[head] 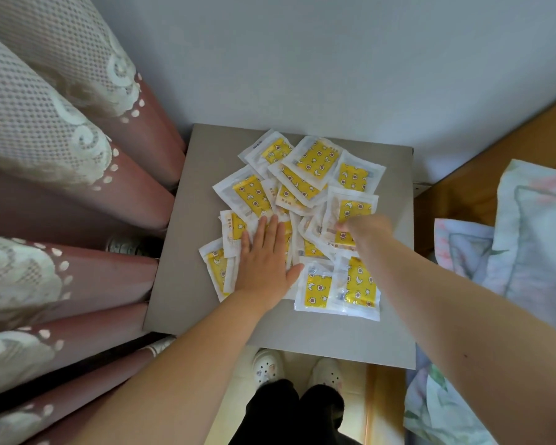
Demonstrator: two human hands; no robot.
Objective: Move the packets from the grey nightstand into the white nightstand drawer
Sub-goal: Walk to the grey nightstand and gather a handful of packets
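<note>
While the left hand (265,255) lies flat, fingers spread, on the packets (302,200) heaped on the grey nightstand (187,284), the right hand (363,228), just right of it, pinches one packet's lower edge.

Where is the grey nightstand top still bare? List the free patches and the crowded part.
Bare: the left strip of the grey nightstand beside the curtain, the near edge below the packets, the right strip towards the bedding, and a thin band along the wall. Crowded: the centre, where overlapping packets lie under the left hand and right hand.
</note>
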